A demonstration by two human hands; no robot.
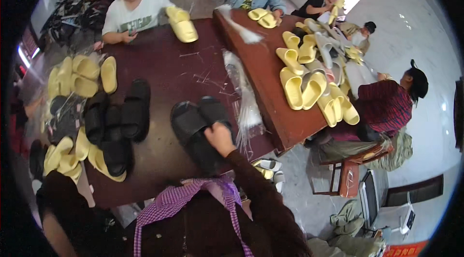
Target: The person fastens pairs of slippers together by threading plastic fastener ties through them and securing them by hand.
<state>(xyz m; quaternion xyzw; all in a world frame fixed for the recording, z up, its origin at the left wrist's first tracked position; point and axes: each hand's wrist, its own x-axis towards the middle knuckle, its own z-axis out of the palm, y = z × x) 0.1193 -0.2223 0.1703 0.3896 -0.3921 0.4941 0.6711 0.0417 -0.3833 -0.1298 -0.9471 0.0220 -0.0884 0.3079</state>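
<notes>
My right hand (221, 139) is closed on the edge of a black slipper, part of a pair of black slippers (187, 120) lying side by side on the dark red table. My left arm in its dark sleeve (60, 189) bends down at the lower left, and its hand does not show. Left of the pair lie several more black slippers (135, 112), some resting on yellow slippers (99, 162). More yellow slippers (86, 68) stand in clear plastic at the table's left edge.
A brown table (261, 83) adjoins on the right, heaped with yellow and grey slippers (311, 85). Clear plastic bags (244, 97) lie along the join. Several people sit around the tables; one in white is beside a yellow pair (182, 26). A wooden chair (348, 175) stands at right.
</notes>
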